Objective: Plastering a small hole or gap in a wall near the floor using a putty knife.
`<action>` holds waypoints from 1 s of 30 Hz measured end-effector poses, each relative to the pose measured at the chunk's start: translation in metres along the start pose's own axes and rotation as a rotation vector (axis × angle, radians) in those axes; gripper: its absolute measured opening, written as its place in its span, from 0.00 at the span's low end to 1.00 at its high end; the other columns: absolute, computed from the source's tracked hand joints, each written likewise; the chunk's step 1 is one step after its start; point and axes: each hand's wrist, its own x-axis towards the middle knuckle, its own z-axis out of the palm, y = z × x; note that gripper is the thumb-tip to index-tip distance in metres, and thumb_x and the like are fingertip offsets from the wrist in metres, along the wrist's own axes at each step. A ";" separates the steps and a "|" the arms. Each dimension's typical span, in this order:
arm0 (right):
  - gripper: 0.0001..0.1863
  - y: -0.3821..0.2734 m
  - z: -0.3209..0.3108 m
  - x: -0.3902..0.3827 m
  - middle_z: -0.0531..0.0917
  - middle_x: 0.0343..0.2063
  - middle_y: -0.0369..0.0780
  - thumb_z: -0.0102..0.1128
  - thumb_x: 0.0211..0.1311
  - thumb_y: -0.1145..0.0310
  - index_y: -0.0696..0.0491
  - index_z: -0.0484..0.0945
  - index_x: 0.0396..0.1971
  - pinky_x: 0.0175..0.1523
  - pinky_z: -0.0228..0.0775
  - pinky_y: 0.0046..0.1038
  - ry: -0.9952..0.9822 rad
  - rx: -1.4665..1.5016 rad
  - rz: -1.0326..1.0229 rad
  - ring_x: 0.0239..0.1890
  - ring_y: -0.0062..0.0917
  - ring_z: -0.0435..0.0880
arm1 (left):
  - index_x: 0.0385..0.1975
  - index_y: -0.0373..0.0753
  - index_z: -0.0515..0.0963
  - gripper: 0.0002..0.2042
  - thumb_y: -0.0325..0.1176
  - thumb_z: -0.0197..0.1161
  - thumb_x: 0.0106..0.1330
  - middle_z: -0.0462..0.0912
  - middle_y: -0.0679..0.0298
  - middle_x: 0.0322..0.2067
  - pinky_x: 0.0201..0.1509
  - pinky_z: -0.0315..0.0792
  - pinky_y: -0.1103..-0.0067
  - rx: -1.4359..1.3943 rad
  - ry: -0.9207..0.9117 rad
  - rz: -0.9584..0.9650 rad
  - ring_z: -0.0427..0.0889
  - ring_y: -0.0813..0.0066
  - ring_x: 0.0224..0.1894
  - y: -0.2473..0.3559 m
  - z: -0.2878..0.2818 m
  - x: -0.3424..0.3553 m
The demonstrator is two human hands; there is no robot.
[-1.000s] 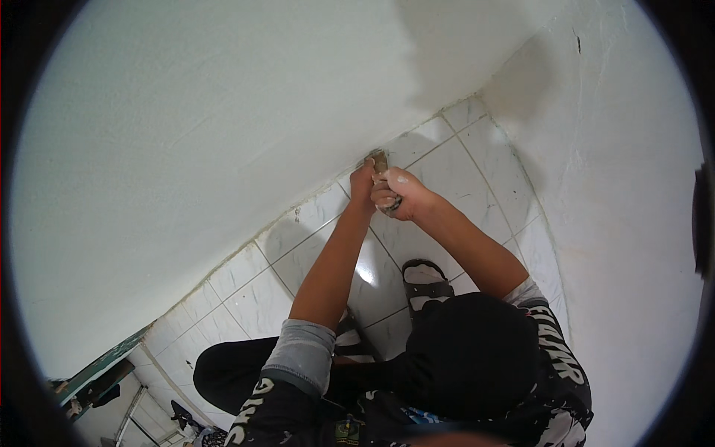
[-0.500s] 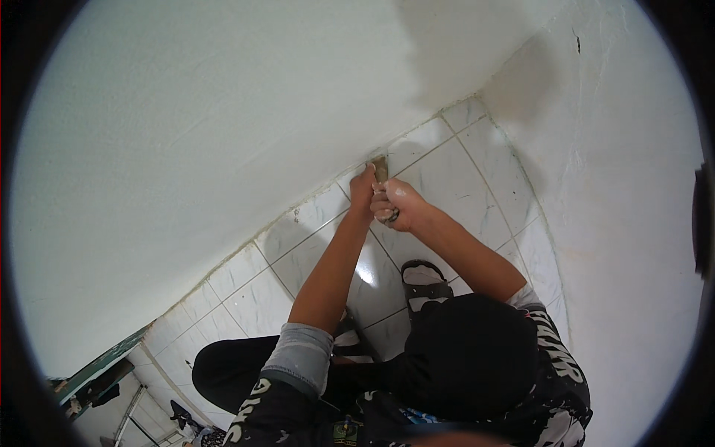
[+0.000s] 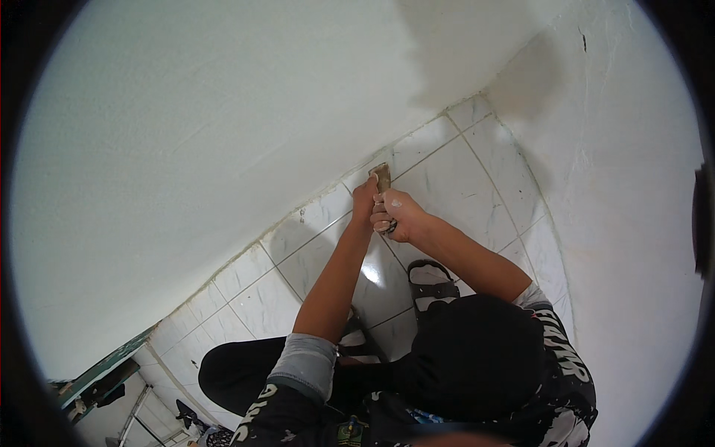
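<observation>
While right hand (image 3: 401,214) is fisted around brownish, flat-bladed, metal-looking scraper (image 3: 383,180) near smooth white wall (image 3: 223,149), left hand (image 3: 363,199) touches the blade (image 3: 382,171), closure unclear; steady, shallow angle probably best.

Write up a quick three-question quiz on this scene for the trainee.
1. Which hand is closed around the handle of the flat-bladed tool?
2. True or false: the floor is bare wood.
3. What is the person wearing on their feet?
a) rubber boots
b) dark strapped sandals
c) nothing

Key:
1. The right hand.
2. False; it is covered in pale tiles with grey streaks.
3. b) Dark strapped sandals.
</observation>
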 end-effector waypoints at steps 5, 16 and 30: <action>0.07 -0.017 0.009 0.007 0.58 0.15 0.31 0.37 0.60 0.74 0.49 0.64 0.23 0.15 0.42 0.23 -0.138 0.051 -0.036 0.11 0.17 0.51 | 0.22 0.36 0.75 0.19 0.48 0.55 0.64 0.74 0.64 0.20 0.22 0.66 0.74 -0.041 -0.050 0.196 0.72 0.76 0.19 0.010 -0.002 0.012; 0.08 -0.022 0.004 0.002 0.55 0.14 0.29 0.37 0.64 0.72 0.48 0.64 0.25 0.15 0.41 0.22 -0.144 0.085 0.042 0.12 0.16 0.50 | 0.24 0.36 0.75 0.21 0.49 0.54 0.67 0.74 0.64 0.19 0.22 0.67 0.76 -0.180 -0.067 0.052 0.72 0.76 0.20 0.025 0.010 -0.017; 0.12 -0.028 -0.025 0.000 0.58 0.13 0.28 0.44 0.68 0.69 0.48 0.60 0.23 0.11 0.41 0.18 -0.254 0.058 0.030 0.10 0.13 0.53 | 0.28 0.30 0.78 0.21 0.46 0.52 0.68 0.77 0.62 0.23 0.26 0.68 0.74 -0.042 0.060 0.064 0.73 0.74 0.23 0.021 0.026 -0.005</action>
